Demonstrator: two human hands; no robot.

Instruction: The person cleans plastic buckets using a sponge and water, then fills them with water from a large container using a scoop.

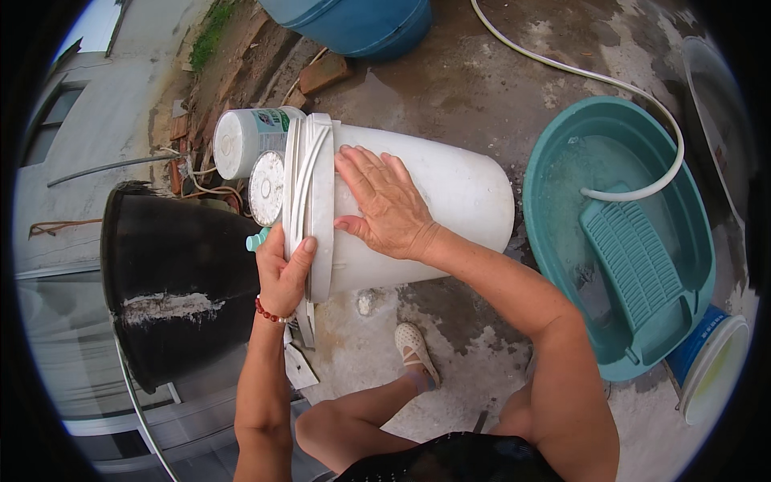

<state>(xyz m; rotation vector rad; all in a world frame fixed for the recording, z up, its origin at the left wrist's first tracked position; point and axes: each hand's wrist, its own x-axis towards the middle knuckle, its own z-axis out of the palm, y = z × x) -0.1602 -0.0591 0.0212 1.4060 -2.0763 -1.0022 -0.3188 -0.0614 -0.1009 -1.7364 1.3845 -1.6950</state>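
Note:
A large white plastic bucket [446,187] is in front of me, its ribbed rim towards the left and its narrower base towards the right. My left hand [283,268], with a beaded bracelet on the wrist, grips the near part of that rim, thumb on top and fingers hidden behind. White bands, apparently the bucket's handle [312,181], run along the rim. My right hand [385,208] lies flat against the bucket's side, thumb spread from the fingers, grasping nothing. The bucket's inside is hidden from view.
To the right stands a green plastic washtub [542,241] with water, a ribbed washboard [635,259] and a white hose [668,169]. A blue-and-white bucket [699,355] is beside it. Leftward are a black tub [181,253] and smaller white pails [235,144]; a blue barrel [361,27] stands beyond.

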